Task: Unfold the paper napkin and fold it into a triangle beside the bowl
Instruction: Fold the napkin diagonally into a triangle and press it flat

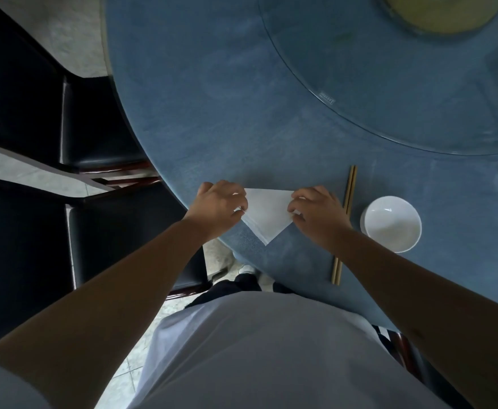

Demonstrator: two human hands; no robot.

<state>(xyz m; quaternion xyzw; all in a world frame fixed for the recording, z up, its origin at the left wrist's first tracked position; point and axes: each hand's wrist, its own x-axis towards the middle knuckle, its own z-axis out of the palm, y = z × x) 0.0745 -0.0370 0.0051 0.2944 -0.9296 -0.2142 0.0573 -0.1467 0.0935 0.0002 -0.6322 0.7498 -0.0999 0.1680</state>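
A white paper napkin (267, 215) lies flat on the blue table (212, 113) near its front edge, shaped as a triangle with its tip pointing toward me. My left hand (219, 206) pinches the napkin's left corner with curled fingers. My right hand (318, 212) pinches its right corner the same way. A white empty bowl (390, 224) stands to the right of the napkin, beyond a pair of wooden chopsticks (348, 190) that lie between them. My right wrist covers the chopsticks' middle.
A glass turntable (389, 84) fills the table's far right, with a yellowish dish (436, 13) on it. Two dark chairs (100, 125) stand at the left, close to the table edge. My white shirt fills the bottom of the view.
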